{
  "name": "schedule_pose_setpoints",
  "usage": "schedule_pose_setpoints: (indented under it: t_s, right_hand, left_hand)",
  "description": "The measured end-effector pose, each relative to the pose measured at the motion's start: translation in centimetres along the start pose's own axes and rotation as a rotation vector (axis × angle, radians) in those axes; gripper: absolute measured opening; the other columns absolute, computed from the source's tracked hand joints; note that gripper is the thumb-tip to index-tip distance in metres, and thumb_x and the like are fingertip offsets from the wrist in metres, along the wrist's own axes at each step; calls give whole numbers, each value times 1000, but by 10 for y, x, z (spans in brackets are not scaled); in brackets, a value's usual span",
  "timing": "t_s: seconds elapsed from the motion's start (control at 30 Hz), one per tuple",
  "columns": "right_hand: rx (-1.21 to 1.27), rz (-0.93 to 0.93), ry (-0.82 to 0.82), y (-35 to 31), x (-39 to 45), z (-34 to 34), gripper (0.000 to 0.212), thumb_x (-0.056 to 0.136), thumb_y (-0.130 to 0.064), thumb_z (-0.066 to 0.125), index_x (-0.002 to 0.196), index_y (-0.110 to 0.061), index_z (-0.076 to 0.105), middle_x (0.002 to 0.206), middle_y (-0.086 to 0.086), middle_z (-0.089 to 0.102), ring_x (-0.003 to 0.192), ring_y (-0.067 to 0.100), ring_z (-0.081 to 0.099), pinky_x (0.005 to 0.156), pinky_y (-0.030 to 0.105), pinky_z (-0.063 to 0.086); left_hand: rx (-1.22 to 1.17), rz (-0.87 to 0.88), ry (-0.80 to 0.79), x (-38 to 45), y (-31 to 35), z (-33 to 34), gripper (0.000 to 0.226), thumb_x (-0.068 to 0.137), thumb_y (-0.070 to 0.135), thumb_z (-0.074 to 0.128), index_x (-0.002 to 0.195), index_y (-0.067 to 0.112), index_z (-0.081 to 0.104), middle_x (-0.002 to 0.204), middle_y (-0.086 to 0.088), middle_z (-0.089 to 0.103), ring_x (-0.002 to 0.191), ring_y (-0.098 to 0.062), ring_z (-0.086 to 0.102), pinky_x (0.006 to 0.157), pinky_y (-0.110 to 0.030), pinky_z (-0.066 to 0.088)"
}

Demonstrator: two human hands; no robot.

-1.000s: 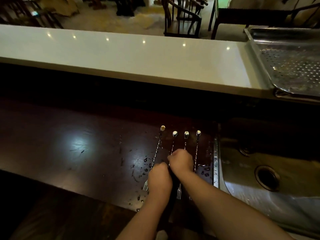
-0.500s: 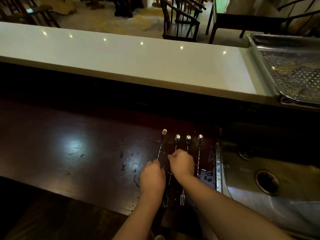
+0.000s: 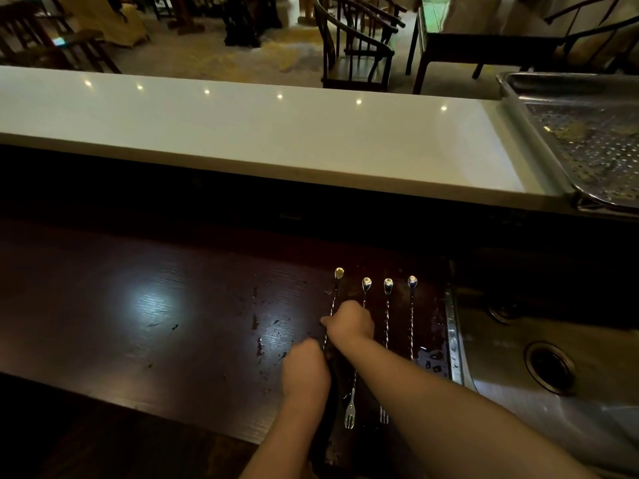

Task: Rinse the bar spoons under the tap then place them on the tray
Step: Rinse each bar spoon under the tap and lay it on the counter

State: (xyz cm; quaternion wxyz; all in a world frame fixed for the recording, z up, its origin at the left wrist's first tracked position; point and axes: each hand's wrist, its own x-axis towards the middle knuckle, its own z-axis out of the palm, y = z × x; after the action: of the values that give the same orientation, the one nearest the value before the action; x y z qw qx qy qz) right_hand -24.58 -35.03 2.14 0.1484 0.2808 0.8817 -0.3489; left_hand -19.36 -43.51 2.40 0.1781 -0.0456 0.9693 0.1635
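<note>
Several bar spoons lie side by side on the dark wooden counter (image 3: 173, 305), bowls pointing away and fork ends towards me. My right hand (image 3: 351, 323) rests curled over the shaft of the leftmost bar spoon (image 3: 338, 274), fingertips pinching it. My left hand (image 3: 306, 369) is closed around the lower part of the same spoon, hiding its near end. The second spoon (image 3: 366, 283) runs under my right wrist. The third spoon (image 3: 388, 285) and fourth spoon (image 3: 412, 281) lie untouched. The perforated metal tray (image 3: 539, 146) sits on the white bar top at the far right.
A steel sink (image 3: 501, 402) with a round drain (image 3: 549, 366) lies right of the spoons; no tap is in view. Water drops spot the wood around the spoons. The raised white bar top (image 3: 242, 133) runs across behind, with chairs beyond it.
Both hands have shifted left across the row, from the middle spoons onto the leftmost one. The spoons still lie on the counter.
</note>
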Motion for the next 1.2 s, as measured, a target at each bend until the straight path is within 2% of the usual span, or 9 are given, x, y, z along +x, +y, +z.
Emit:
schedule_pose_setpoints:
  t_s: [0.1,0.27,0.47,0.57,0.67,0.73,0.8,1.07,1.2]
  right_hand:
    - [-16,42,7,-4,4,2,14,87,-19,65,95,-8,68,103,11,70,96,29,67,65,27,46]
    - [66,133,0,-3,8,3,22,87,-20,64,105,-7,67,111,13,69,103,31,65,77,30,50]
    - [243,149,-7,2,7,3,22,84,-20,62,96,-4,71,98,15,71,91,31,68,73,31,54]
    - [411,159,-35,3,7,3,23,82,-20,63,89,1,71,93,19,72,87,33,69,78,39,58]
    - [586,192,-14,2,5,-5,22,82,-21,64,81,0,69,84,18,72,71,30,65,68,38,55]
    - [729,228,-20,5,3,-16,22,85,-22,65,71,-5,65,65,11,67,51,20,56,52,28,47]
    - [865,256,-49,13,2,-30,24,87,-21,64,69,-7,63,53,6,59,41,14,48,44,25,40]
    - [1235,245,-77,81,-3,-99,16,91,-17,64,88,-1,65,61,7,63,47,13,58,47,21,50]
    - [1355,265,25,126,-8,-136,14,90,-11,65,83,1,64,65,9,64,47,12,62,45,20,53]
  left_hand:
    - [14,11,-38,1,0,-2,22,94,12,41,105,6,59,113,-12,65,104,-30,61,84,-35,46]
    - [59,27,-88,-1,2,-4,25,91,2,40,110,4,57,118,-14,63,109,-29,60,89,-35,47]
    - [124,35,-55,-10,-9,-10,27,89,-3,40,111,2,55,117,-14,61,106,-28,61,87,-33,48]
    - [203,68,-19,-14,-12,-18,29,88,-2,42,115,3,53,120,-13,58,108,-26,60,88,-32,47]
    - [296,136,15,-17,-10,-27,30,89,0,43,117,5,51,121,-13,56,110,-25,58,89,-32,47]
    - [351,178,36,-17,-5,-34,29,90,3,45,118,5,51,122,-13,56,110,-25,58,90,-32,47]
    - [379,211,53,-17,2,-40,28,91,6,47,119,6,50,122,-13,56,111,-26,57,90,-33,47]
    - [381,395,41,-24,57,-36,22,91,7,50,113,8,52,119,-11,55,108,-25,56,86,-32,47]
    - [346,506,80,-29,100,-21,18,94,16,50,111,9,53,117,-10,55,106,-26,56,81,-32,47]
